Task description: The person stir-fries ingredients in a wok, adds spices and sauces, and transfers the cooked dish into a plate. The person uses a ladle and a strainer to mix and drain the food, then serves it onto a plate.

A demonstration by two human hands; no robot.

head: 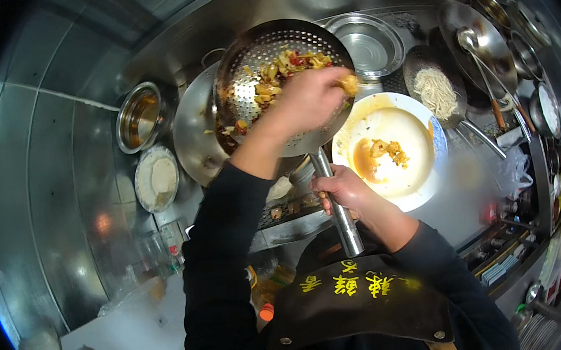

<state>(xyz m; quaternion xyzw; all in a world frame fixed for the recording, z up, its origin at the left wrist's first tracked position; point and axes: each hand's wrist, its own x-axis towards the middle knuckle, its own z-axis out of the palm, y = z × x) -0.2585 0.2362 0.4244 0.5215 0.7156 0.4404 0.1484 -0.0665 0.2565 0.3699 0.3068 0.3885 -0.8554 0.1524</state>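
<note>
My right hand [339, 189] is closed around the tubular metal handle [346, 224] of a round perforated metal strainer [232, 71]. Chopped food with red and yellowish pieces [279, 71] lies in the strainer. Over the strainer's right part is my left hand [313, 96], blurred, with a golden-brown food piece [349, 84] at its fingertips. To the right and below stands a large white dish [343, 152] holding brown sauce and several browned pieces [389, 152]. The strainer overlaps a wide metal wok [194, 127] on its left.
A steel bowl of liquid [141, 115] and a bowl of pale powder [156, 178] are at the left. Behind the dish sits a steel basin [367, 46]. Noodle-like strands [435, 94] lie in a second strainer; farther right are a wok [476, 44] and ladles [496, 111].
</note>
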